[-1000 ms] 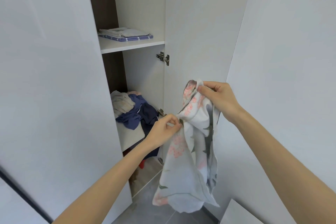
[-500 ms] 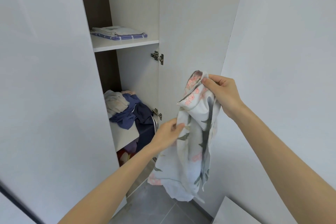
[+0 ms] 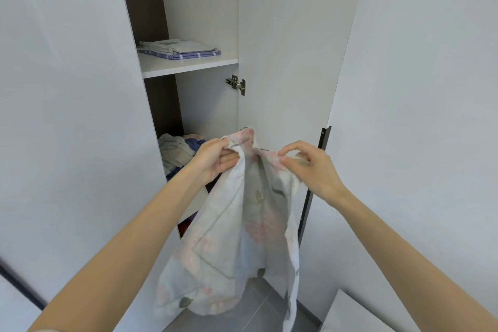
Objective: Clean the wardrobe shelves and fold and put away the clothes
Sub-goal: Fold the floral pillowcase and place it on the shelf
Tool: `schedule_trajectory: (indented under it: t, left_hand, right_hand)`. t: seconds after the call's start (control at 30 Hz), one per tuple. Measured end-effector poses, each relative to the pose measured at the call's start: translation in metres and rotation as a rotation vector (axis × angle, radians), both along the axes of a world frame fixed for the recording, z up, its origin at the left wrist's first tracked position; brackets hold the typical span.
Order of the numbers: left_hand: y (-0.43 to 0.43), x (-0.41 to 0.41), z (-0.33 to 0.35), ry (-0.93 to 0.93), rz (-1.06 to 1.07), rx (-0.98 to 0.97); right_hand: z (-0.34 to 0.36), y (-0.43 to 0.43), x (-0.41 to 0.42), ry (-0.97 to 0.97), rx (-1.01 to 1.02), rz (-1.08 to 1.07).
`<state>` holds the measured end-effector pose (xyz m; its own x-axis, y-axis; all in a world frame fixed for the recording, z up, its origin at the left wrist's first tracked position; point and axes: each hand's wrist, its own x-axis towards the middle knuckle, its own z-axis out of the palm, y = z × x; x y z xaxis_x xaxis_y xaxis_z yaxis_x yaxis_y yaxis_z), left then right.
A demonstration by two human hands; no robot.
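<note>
A pale blue floral cloth (image 3: 237,237) with pink blossoms hangs in front of the open wardrobe. My left hand (image 3: 213,158) grips its top edge on the left. My right hand (image 3: 310,167) pinches the top edge on the right, and the cloth droops between and below both hands toward the floor. On the upper shelf (image 3: 188,65) lie folded clothes (image 3: 179,48), a pale piece over a blue striped one. A jumbled heap of unfolded clothes (image 3: 177,152), beige and dark blue, lies on the lower shelf, partly hidden by my left hand.
The wardrobe door (image 3: 291,48) stands open to the right of the shelves, with a metal hinge (image 3: 237,84) on its inner edge. White panels flank both sides. Grey floor tiles (image 3: 258,307) show below, and a white corner (image 3: 350,312) juts in at bottom right.
My left hand rose from the cloth's side to its top edge. My right hand shifted right along that edge, and the cloth is now spread between both hands.
</note>
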<state>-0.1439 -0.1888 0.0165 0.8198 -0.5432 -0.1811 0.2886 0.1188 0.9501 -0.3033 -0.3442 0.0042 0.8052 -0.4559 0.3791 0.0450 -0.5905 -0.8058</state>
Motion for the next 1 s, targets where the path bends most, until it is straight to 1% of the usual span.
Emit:
schedule_trajectory:
  t: [0.03, 0.1, 0.17, 0.2, 0.3, 0.37, 0.53, 0.63, 0.7, 0.77, 0.8, 0.83, 0.9, 0.93, 0.97, 1.0]
  left_hand:
    - [0.000, -0.002, 0.004, 0.012, 0.003, -0.023]
    - [-0.002, -0.007, 0.009, 0.012, -0.022, -0.041]
    - [-0.002, -0.012, 0.012, -0.006, -0.050, -0.046]
    - [-0.003, -0.014, 0.013, -0.015, -0.060, -0.048]
    - [-0.002, -0.019, 0.016, -0.010, -0.092, -0.086]
    - [-0.002, -0.021, 0.018, -0.008, -0.108, -0.089]
    - [0.000, -0.026, 0.022, -0.039, -0.128, -0.079]
    - [0.003, -0.023, 0.019, -0.050, -0.075, -0.102]
    - [0.005, -0.016, 0.014, -0.110, 0.033, -0.085]
    - [0.007, -0.008, 0.004, -0.188, 0.138, -0.018]
    - [0.008, -0.004, -0.003, -0.262, 0.170, 0.069]
    - [0.010, 0.001, -0.009, -0.412, 0.188, 0.235]
    - [0.016, 0.006, -0.020, -0.800, 0.212, 0.633]
    - [0.020, 0.005, -0.023, -0.965, 0.226, 0.726]
    - [0.024, 0.002, -0.022, -1.098, 0.185, 0.707]
    - [0.026, -0.001, -0.020, -1.205, 0.064, 0.623]
  right_hand:
    - [0.000, 0.008, 0.001, 0.025, -0.002, 0.055]
    - [-0.001, 0.020, 0.003, 0.087, 0.060, 0.132]
    - [-0.004, 0.030, 0.006, 0.118, 0.119, 0.143]
    - [-0.006, 0.033, 0.007, 0.116, 0.120, 0.127]
    - [-0.011, 0.037, 0.011, 0.135, -0.006, 0.004]
    - [-0.013, 0.040, 0.011, 0.134, -0.045, -0.061]
    - [-0.019, 0.041, 0.017, 0.064, -0.028, -0.126]
    - [-0.018, 0.035, 0.018, 0.082, -0.050, -0.147]
    - [-0.012, 0.031, 0.016, 0.091, -0.075, -0.127]
    - [-0.005, 0.027, 0.015, 0.093, -0.096, -0.098]
    - [-0.002, 0.025, 0.015, 0.092, -0.117, -0.084]
    - [0.001, 0.024, 0.016, 0.091, -0.141, -0.072]
    - [0.006, 0.023, 0.017, 0.100, -0.207, -0.030]
    - [0.008, 0.022, 0.017, 0.116, -0.226, 0.001]
    - [0.008, 0.021, 0.018, 0.135, -0.226, 0.033]
    - [0.009, 0.020, 0.017, 0.152, -0.217, 0.061]
